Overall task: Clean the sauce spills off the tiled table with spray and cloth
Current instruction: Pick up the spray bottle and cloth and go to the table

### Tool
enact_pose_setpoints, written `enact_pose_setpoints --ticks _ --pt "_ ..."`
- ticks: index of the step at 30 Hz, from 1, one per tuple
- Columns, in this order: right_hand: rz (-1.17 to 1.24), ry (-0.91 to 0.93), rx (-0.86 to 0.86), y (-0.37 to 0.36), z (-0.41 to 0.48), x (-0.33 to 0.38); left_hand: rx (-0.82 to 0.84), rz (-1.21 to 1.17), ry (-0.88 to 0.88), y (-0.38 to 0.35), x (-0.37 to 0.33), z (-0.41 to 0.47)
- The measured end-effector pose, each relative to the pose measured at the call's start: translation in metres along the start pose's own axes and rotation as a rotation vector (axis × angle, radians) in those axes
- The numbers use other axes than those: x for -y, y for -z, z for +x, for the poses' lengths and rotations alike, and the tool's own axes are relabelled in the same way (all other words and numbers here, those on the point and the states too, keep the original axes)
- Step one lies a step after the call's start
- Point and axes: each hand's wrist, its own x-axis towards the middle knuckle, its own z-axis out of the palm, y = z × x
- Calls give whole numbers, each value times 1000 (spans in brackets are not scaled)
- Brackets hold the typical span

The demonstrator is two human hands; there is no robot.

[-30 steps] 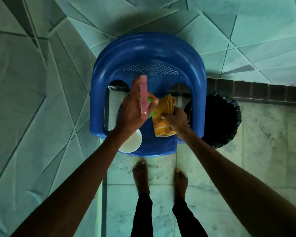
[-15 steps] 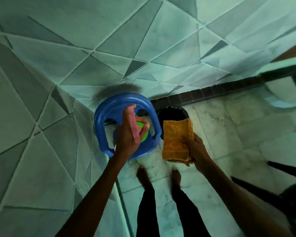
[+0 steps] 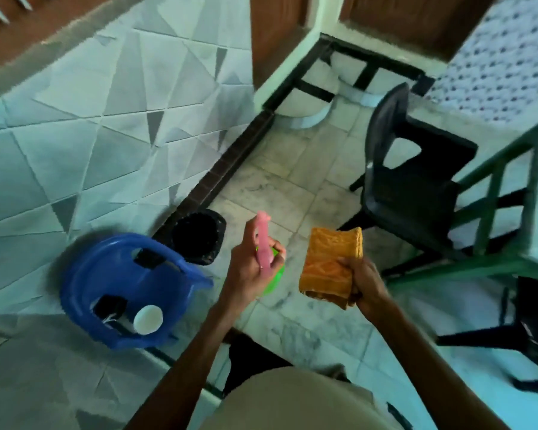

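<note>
Carrying step, apparently: left hand [image 3: 247,270] clamped the spray bottle [image 3: 264,243], right hand [image 3: 365,282] clamped the cloth [image 3: 328,265]; next probably required locating spills.

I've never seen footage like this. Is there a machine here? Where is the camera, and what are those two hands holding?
No machine: these are a person's bare arms. The one camera sits on their head, looking down past their body to the floor. The left hand grips a spray bottle with a pink head and green body. The right hand holds a folded orange cloth. On the floor are a blue plastic chair with a white round object on its seat, a black bin and a black chair. At the right is a green frame, probably a table's.
</note>
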Motion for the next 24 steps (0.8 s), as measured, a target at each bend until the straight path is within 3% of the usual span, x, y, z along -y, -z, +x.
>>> enact_pose_setpoints --ticks 6,15,24 --pt "229 17 -91 193 -51 -27 180 29 -239 -155 -115 -17" --pt "468 104 -322 421 -109 -62 605 -129 -353 -361 -284 -43" --pt "662 188 -500 615 -127 -62 680 -98 -694 -539 -422 -40"
